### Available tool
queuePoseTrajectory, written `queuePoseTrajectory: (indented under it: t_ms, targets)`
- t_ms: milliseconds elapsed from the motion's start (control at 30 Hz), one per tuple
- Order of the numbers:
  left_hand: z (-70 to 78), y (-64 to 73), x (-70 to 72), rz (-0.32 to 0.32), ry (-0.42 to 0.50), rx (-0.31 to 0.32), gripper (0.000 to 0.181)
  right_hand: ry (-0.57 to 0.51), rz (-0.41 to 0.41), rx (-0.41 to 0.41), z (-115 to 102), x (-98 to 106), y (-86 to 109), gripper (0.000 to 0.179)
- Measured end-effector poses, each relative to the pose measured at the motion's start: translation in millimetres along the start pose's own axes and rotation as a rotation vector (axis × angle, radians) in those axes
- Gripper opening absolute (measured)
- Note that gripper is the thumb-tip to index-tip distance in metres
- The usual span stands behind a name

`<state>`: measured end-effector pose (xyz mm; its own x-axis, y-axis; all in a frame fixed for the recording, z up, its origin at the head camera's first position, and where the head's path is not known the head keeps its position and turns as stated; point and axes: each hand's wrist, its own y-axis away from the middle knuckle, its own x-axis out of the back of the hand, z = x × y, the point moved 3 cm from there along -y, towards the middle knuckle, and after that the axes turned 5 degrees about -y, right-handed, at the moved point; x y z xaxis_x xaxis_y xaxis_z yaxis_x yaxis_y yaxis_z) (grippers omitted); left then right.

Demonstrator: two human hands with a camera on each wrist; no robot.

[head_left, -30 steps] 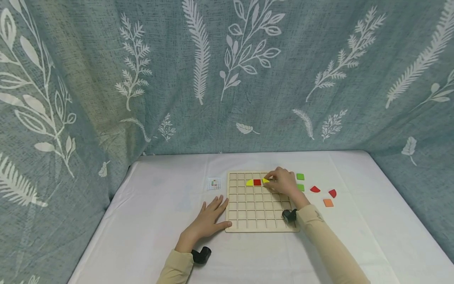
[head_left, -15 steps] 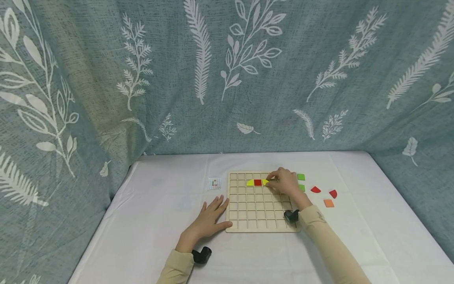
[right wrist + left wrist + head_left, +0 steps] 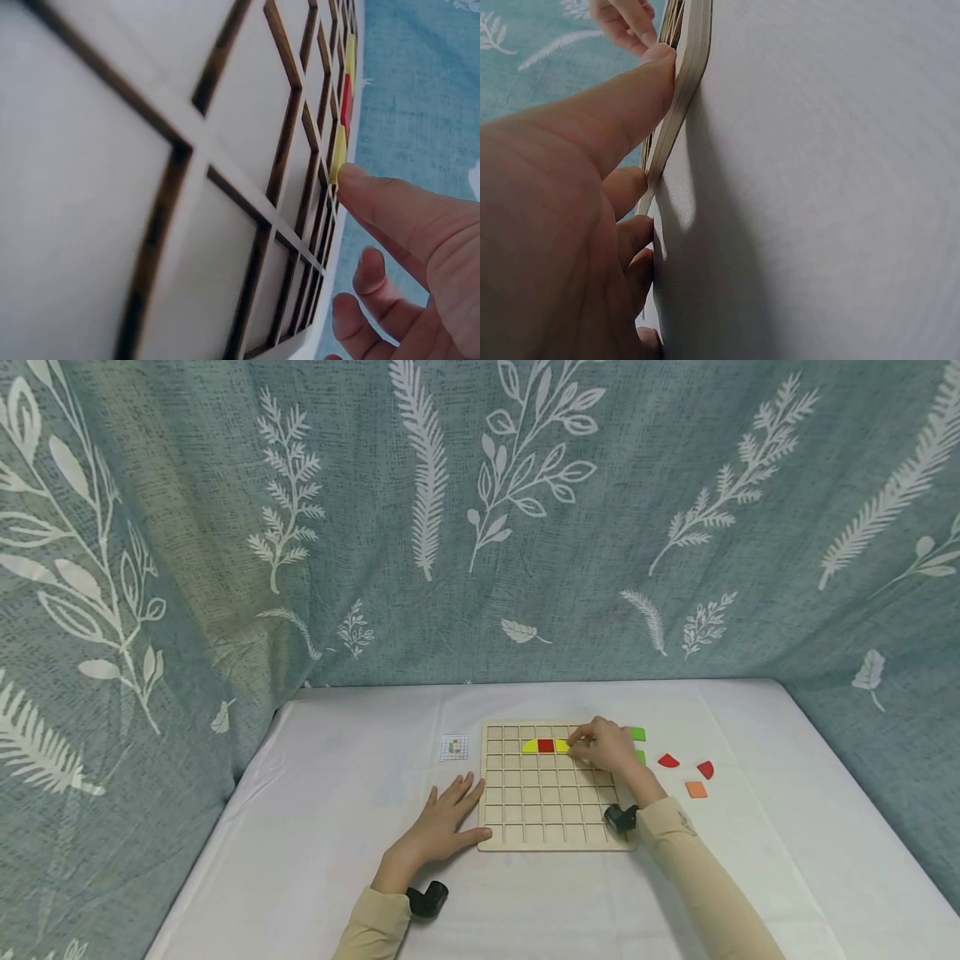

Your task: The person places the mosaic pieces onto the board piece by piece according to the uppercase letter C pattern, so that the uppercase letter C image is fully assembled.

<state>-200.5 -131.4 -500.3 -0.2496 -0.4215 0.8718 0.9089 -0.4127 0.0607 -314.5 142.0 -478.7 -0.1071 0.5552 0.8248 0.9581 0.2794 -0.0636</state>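
Observation:
A wooden grid board (image 3: pixel 528 814) lies on the white table. In one of its rows sit a yellow quarter-round tile (image 3: pixel 530 746), a red square tile (image 3: pixel 545 746) and a second yellow tile (image 3: pixel 561 746) side by side. The thumb of my right hand (image 3: pixel 607 747) touches the right end of that second yellow tile (image 3: pixel 340 154); the index fingertip is largely hidden behind the thumb in the right wrist view. My left hand (image 3: pixel 438 827) lies spread at the board's left edge, its thumb on the rim (image 3: pixel 694 67).
Right of the board lie two green square tiles (image 3: pixel 637 734), partly behind my right hand, two red quarter-round tiles (image 3: pixel 668 761) and an orange square tile (image 3: pixel 696 789). A small printed grid card (image 3: pixel 453 747) lies left of the board. A patterned curtain (image 3: pixel 480 527) hangs behind.
My right hand has slid slightly right along the second yellow tile, showing more of it in its cell. The left hand stays in place.

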Motion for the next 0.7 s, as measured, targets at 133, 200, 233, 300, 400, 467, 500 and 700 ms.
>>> queuePoseTrajectory:
  t_ms: [133,200,233,300,400,467,500,700]
  targets:
    - [-0.4,-0.4,-0.6,0.002,0.003,0.000,0.073,-0.024,0.014,-0.005,4,4,1.3,0.013]
    - [-0.6,-0.5,-0.8,0.001,0.005,0.000,0.073,-0.031,0.016,-0.010,7,5,1.9,0.015]
    - [-0.6,-0.6,-0.7,0.001,0.003,-0.001,0.073,-0.037,0.016,-0.013,8,6,2.4,0.015]
    - [-0.6,-0.8,-0.6,0.001,0.002,0.000,0.073,-0.055,0.014,-0.026,10,9,4.5,0.016]
    - [-1.3,-1.3,-1.3,-0.002,-0.001,0.001,0.073,-0.069,0.021,-0.031,15,15,9.1,0.017]
    - [-1.7,-1.8,-1.8,-0.003,-0.001,0.003,0.073,-0.075,0.032,-0.037,19,19,12.1,0.018]
    - [-2.0,-2.1,-2.1,-0.004,-0.001,0.005,0.074,-0.069,0.041,-0.035,21,21,13.4,0.018]
    - [-1.7,-2.1,-1.9,-0.004,-0.003,0.006,0.074,-0.056,0.070,-0.062,37,30,16.5,0.020]
